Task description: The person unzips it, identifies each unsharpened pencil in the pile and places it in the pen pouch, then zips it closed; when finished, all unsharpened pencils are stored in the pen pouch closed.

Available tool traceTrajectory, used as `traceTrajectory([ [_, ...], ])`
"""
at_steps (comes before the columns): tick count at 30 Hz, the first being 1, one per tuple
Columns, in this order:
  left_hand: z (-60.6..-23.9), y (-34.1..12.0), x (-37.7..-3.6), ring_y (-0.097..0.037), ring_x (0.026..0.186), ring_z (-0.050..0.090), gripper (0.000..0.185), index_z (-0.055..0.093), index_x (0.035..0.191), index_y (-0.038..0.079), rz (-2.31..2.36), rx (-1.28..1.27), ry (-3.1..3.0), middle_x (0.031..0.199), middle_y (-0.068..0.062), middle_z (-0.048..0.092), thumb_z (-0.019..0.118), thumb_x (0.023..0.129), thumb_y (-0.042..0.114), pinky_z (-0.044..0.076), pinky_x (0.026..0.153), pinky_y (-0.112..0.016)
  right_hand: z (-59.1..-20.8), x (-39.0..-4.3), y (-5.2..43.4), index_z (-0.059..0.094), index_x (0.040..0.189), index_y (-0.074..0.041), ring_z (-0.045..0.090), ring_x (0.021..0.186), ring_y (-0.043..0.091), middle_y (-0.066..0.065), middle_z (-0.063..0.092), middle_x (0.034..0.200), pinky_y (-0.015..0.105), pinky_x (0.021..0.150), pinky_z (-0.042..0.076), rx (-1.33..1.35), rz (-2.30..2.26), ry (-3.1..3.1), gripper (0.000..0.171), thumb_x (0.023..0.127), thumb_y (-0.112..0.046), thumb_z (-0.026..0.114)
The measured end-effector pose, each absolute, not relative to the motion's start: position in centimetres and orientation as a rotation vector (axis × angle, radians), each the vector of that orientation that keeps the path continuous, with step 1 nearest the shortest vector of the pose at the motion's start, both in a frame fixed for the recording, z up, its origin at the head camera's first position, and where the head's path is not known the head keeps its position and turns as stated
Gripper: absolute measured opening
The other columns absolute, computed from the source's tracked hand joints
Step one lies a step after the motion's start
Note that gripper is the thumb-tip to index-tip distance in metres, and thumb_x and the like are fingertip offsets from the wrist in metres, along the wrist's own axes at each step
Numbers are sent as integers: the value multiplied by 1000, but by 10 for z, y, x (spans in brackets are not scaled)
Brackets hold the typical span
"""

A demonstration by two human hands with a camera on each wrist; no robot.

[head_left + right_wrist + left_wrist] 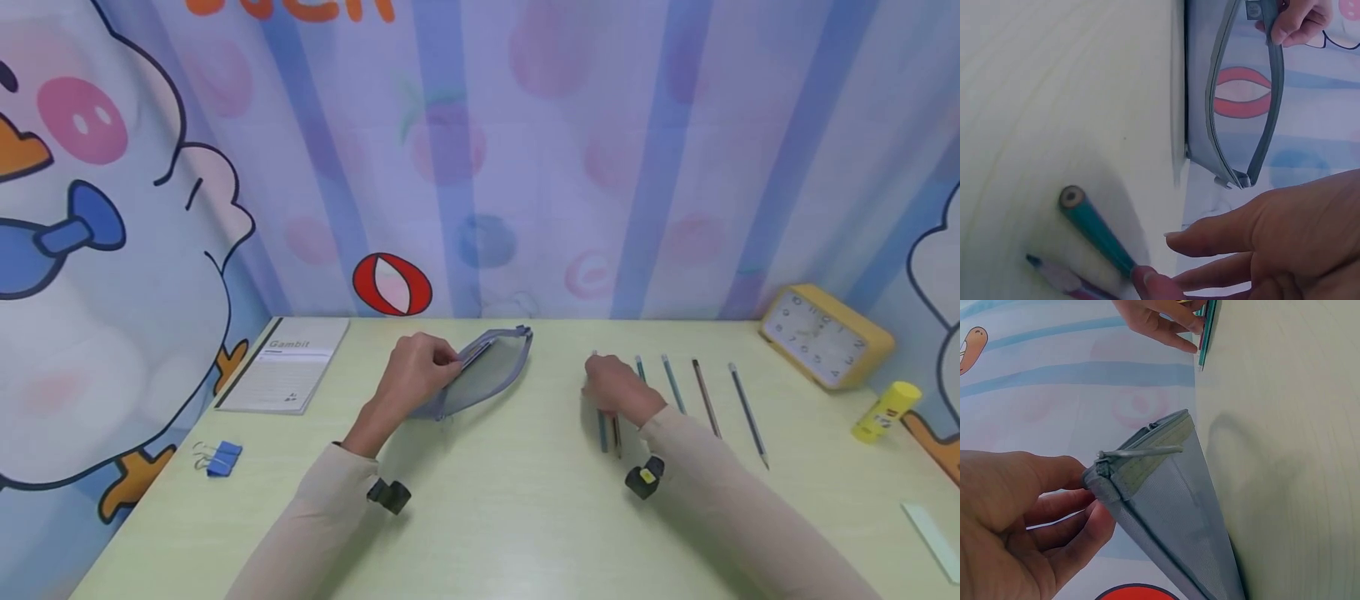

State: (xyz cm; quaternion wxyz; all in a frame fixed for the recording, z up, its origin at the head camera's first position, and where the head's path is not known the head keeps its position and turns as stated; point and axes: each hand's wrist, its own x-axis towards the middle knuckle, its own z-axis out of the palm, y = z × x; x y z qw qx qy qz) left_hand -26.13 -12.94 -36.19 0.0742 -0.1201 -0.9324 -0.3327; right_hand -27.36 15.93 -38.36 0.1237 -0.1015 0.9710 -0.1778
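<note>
My left hand [420, 367] pinches the upper edge of a grey mesh pencil pouch [491, 373] near its zipper slider [1105, 467] and holds it up on its edge with the mouth open [1235, 94]. To the right, my right hand [613, 387] lies over two pencils [607, 432] on the pale green table [495, 517]. In the right wrist view one fingertip [1147, 281] presses the teal pencil [1094, 231], with a second pencil's tip [1047, 270] beside it. The rest of that grip is hidden.
Three more pencils [705, 398] lie in a row right of my right hand. A yellow clock [825, 335] and a glue stick [885, 411] stand at the far right, with a ruler [933, 537] near the right edge. A notebook [288, 364] and a blue binder clip [219, 457] lie left.
</note>
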Motion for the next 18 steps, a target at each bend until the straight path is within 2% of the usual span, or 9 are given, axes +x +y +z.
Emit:
traceTrajectory([
  [3, -362, -130, -261, -14, 71, 67, 11, 80, 93, 5, -994, -358, -2800, 86, -7, 78, 74, 90, 13, 57, 66, -28, -386, -272, 155, 58, 110, 10, 51, 57, 16, 12, 55, 78, 23, 48, 44, -324, -430, 2852, 21, 103, 0, 41],
  [7, -362, -130, -260, -14, 71, 67, 11, 80, 94, 5, -995, -355, -2795, 85, -7, 77, 74, 90, 13, 57, 66, -28, -389, -271, 152, 58, 104, 7, 53, 62, 20, 14, 56, 79, 28, 52, 45, -335, -334, 2891, 25, 103, 2, 33],
  [14, -363, -131, -260, -15, 72, 67, 12, 80, 95, 4, -1006, -356, -2790, 86, -8, 78, 73, 90, 13, 58, 67, -29, -393, -268, 148, 62, 100, 6, 56, 72, 23, 16, 62, 83, 37, 68, 52, -400, -250, 2954, 26, 103, 0, 37],
  [18, -363, -131, -260, -15, 72, 68, 12, 80, 94, 4, -1003, -364, -2787, 86, -8, 78, 73, 90, 13, 58, 67, -29, -393, -266, 145, 63, 92, 5, 52, 67, 21, 14, 60, 76, 34, 64, 49, -427, -217, 2997, 26, 101, 2, 40],
])
